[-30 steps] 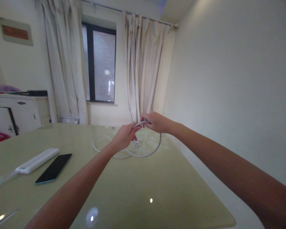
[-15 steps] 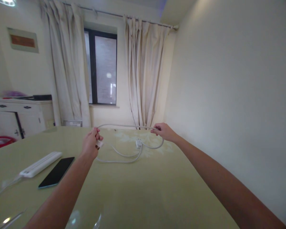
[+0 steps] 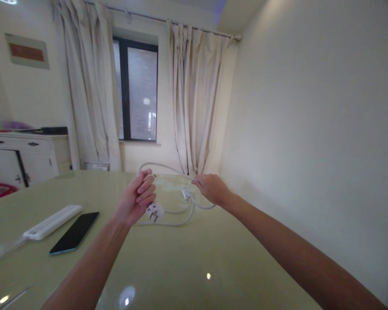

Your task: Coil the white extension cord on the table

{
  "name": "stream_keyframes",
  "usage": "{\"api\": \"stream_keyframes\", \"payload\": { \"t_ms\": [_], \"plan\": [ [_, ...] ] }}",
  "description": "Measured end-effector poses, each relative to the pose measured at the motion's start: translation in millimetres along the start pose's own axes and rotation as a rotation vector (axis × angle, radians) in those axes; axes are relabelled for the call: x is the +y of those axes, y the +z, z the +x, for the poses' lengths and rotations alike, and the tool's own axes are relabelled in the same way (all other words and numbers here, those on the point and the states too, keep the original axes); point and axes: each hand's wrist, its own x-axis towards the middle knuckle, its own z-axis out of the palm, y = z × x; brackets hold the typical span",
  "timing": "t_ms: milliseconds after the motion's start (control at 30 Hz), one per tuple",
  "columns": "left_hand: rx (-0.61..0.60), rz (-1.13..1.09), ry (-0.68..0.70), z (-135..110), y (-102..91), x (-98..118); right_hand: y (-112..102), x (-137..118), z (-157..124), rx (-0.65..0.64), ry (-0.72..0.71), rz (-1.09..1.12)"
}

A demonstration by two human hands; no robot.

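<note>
A left hand (image 3: 138,196) and right hand (image 3: 211,188) each close around a white cable (image 3: 161,165) arching between them over a glossy table (image 3: 187,258), a pronged plug (image 3: 155,211) beside the left.

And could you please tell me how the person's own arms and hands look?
Both forearms are bare, with no sleeve or watch in view. The left hand and right hand wear no gloves; no ring shows on the visible fingers.

The cable (image 3: 155,163) is pale grey, the plug (image 3: 158,210) white with grey pins, the block (image 3: 186,193) white with dark marks. The strip (image 3: 54,221) is white, the phone (image 3: 75,234) black with a light blue edge, the table (image 3: 177,262) yellowish green, the curtains (image 3: 197,90) cream, the basin (image 3: 1,196) red.
</note>
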Motion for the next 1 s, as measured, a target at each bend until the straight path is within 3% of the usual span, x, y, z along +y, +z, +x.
{"api": "stream_keyframes", "payload": {
  "t_ms": [100,233,267,333,400,500,633,700,767,867,1000],
  "plan": [
    [0.003,0.414,0.009,6.3,14.1,-11.1,6.2,-21.5,-4.7,-0.108,-0.161,-0.167],
    [0.065,1.073,0.208,13.3,18.2,-32.6,7.1,-51.2,-13.1,-0.134,-0.430,-0.247],
    [0.068,1.186,0.202,13.0,17.4,-36.0,6.3,-57.6,-15.0,-0.124,-0.461,-0.246],
    [0.036,1.313,0.061,9.7,15.4,-39.4,5.4,-65.9,-17.7,-0.100,-0.444,-0.209],
    [-0.013,1.354,-0.080,4.8,13.9,-39.2,7.7,-66.4,-18.0,-0.074,-0.339,-0.125],
    [0.012,1.294,-0.080,0.6,12.1,-35.5,20.9,-54.7,-16.5,0.003,-0.091,0.150],
    [0.268,0.780,-0.061,6.6,2.3,-27.0,54.1,-38.1,-20.7,0.105,0.124,0.926],
    [0.354,0.529,-0.045,12.4,-8.6,-22.6,73.6,-36.7,-25.9,0.117,0.134,1.264],
    [0.407,0.414,-0.019,17.7,-22.4,-19.7,91.9,-39.2,-30.6,0.142,0.114,1.451],
    [0.452,0.549,0.024,20.6,-42.5,-19.4,111.0,-44.8,-33.7,0.259,0.125,1.463],
    [0.296,0.871,0.008,13.8,-49.1,-27.0,110.7,-56.6,-30.9,0.330,0.120,1.092]
  ]
}}
